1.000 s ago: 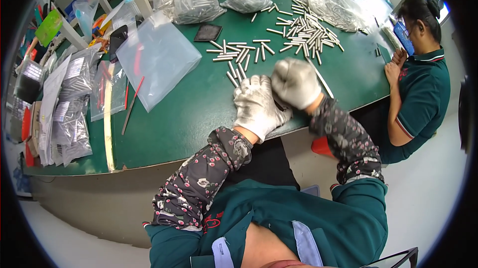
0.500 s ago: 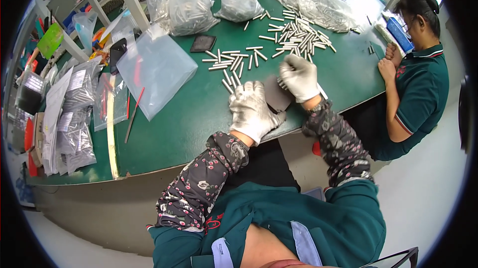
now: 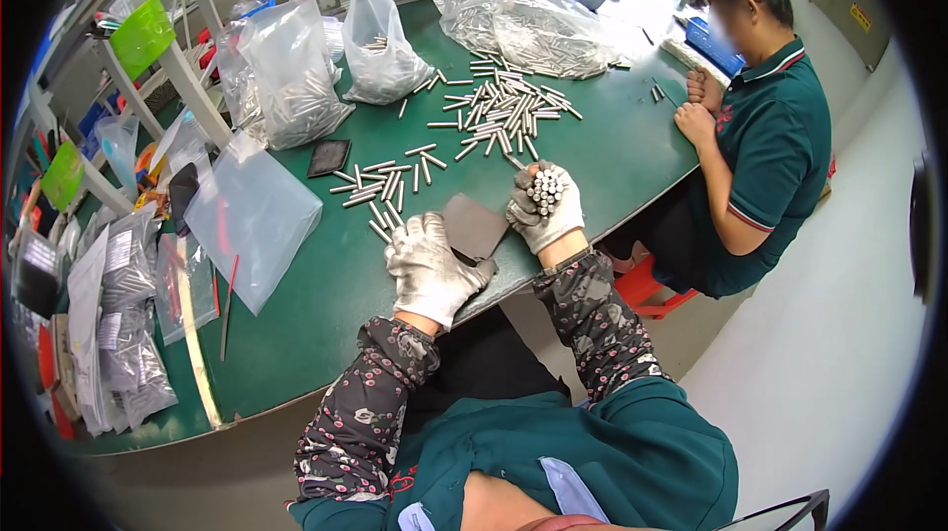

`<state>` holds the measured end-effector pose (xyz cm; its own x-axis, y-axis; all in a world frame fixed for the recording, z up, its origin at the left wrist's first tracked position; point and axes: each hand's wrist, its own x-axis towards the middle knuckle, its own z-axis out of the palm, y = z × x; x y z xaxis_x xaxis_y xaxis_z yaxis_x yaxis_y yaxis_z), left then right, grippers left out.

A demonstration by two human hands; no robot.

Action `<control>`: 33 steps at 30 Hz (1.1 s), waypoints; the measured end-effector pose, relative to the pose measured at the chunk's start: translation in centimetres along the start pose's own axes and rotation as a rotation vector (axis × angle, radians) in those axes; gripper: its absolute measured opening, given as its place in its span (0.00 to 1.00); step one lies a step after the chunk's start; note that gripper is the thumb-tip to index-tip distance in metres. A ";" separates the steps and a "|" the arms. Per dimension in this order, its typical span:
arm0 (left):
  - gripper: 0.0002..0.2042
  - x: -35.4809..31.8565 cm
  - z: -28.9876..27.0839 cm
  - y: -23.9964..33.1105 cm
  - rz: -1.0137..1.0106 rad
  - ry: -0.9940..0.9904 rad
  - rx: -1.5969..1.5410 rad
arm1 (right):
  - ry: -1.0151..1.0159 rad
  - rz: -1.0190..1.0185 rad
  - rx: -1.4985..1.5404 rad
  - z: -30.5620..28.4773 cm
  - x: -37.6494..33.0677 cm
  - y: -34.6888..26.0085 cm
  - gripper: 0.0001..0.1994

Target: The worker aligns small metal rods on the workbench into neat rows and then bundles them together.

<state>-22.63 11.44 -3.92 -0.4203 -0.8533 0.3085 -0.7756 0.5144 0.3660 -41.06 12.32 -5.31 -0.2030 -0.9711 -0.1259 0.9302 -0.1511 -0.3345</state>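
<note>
My right hand, in a grimy white work glove, is closed around a bundle of short metal pins. Their round ends face up toward me. Just left of it a dark grey square pad lies near the table's front edge. My left hand, gloved too, rests on the table left of the pad, its thumb stretched out to the pad's near corner. Its fingers lie bent forward over the tabletop; nothing shows in them. Loose pins are scattered beyond it, and a bigger heap of pins lies farther off.
Clear plastic bags of pins stand at the back of the green table. At left are an empty plastic bag, a red-handled file and packed bags. A black square piece lies mid-table. A co-worker sits at right.
My right hand has come away from the pad and turned, so the pin ends now show. My left hand stays beside the pad. The whole view has shifted.
</note>
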 end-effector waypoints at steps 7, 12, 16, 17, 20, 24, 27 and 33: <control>0.38 0.1 0.5 -0.2 0.037 0.026 0.007 | 0.033 -0.009 0.038 -0.1 -0.2 0.0 0.11; 0.38 0.0 0.5 -0.2 0.031 0.017 0.015 | 0.050 -0.020 0.030 -0.1 -0.2 0.3 0.11; 0.38 -0.1 0.5 -0.2 0.043 0.024 0.010 | 0.004 -0.014 0.006 -0.4 -0.3 0.2 0.12; 0.38 -0.1 0.5 -0.1 0.044 0.023 0.011 | 0.004 -0.015 0.007 -0.4 -0.3 0.2 0.12; 0.38 -0.1 0.3 0.0 0.044 0.025 0.010 | 0.040 -0.022 0.015 -0.2 -0.3 0.3 0.12; 0.38 -0.1 0.5 -0.2 0.040 0.020 0.022 | 0.031 -0.005 0.055 -0.3 -0.1 0.3 0.11; 0.39 -0.1 0.5 -0.2 0.044 0.023 0.025 | 0.011 0.013 0.093 -0.5 -0.1 0.3 0.11; 0.38 0.0 0.6 -0.2 0.044 0.017 0.021 | 0.016 -0.004 0.069 -0.4 0.0 0.4 0.11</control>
<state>-22.74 11.34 -4.50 -0.4462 -0.8285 0.3383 -0.7664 0.5490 0.3335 -40.82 12.37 -5.78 -0.2106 -0.9676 -0.1394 0.9482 -0.1674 -0.2701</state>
